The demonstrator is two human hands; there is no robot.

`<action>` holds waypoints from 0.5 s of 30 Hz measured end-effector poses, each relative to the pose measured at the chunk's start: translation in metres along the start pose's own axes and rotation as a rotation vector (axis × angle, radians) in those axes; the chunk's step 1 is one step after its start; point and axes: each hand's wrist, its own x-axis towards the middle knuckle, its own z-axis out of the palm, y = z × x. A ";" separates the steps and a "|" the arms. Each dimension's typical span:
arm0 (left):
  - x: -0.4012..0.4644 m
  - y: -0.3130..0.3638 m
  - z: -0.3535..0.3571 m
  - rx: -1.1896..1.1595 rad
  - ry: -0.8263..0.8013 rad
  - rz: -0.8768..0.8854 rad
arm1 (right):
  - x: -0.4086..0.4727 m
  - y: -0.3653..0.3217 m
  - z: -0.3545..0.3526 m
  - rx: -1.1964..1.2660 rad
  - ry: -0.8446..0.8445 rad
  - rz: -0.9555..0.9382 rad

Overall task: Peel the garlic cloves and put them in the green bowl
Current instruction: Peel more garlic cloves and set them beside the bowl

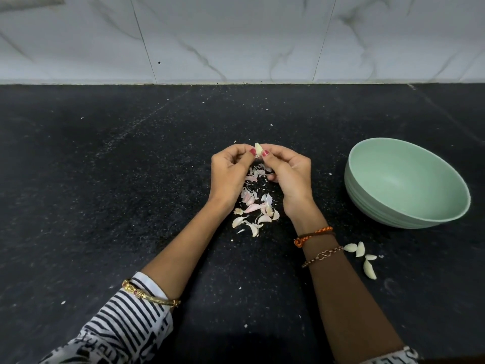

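Garlic, one small pale clove (258,149), is sitting pinched between your two hands above the black speckled stone worktop (105,179). Your left hand (231,174) is curling its fingers inward and pressing its red-painted thumb against the clove's left side. Your right hand (288,177) is gripping the clove from the right, its thumb and forefinger closing on the lower part while the pointed tip is sticking up between the two thumbs. The clove is looking bare and cream-coloured at the top, though whether any skin is clinging lower down is hard to tell, since your fingers are covering it.

Directly beneath your hands, a loose heap of papery pink and white garlic skins (256,206) is lying on the worktop, spreading back between your wrists.

Four peeled cream-white cloves (363,257) are lying on the worktop just beside your right forearm, near its orange braided thread and copper chain bracelet (321,256). They are resting apart from the pale green round bowl (380,206), which is standing upright to the right of your hands, well clear of them. Nothing is showing inside it from this angle.

Your left arm is wearing a gold bangle (149,294) over a black-and-white striped sleeve (126,319). A white marbled tile wall (236,35) is running behind the worktop.
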 end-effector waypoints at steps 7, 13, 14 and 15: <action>0.001 -0.004 0.000 0.091 -0.046 0.017 | -0.001 -0.003 0.000 0.116 -0.026 0.132; 0.003 -0.002 0.000 0.087 0.060 -0.067 | 0.001 -0.009 -0.002 0.227 0.012 0.222; 0.003 -0.001 0.000 0.092 0.074 -0.083 | 0.001 -0.009 -0.002 0.215 0.021 0.218; 0.003 -0.001 0.000 0.108 0.082 -0.082 | 0.001 -0.009 -0.002 0.195 0.032 0.213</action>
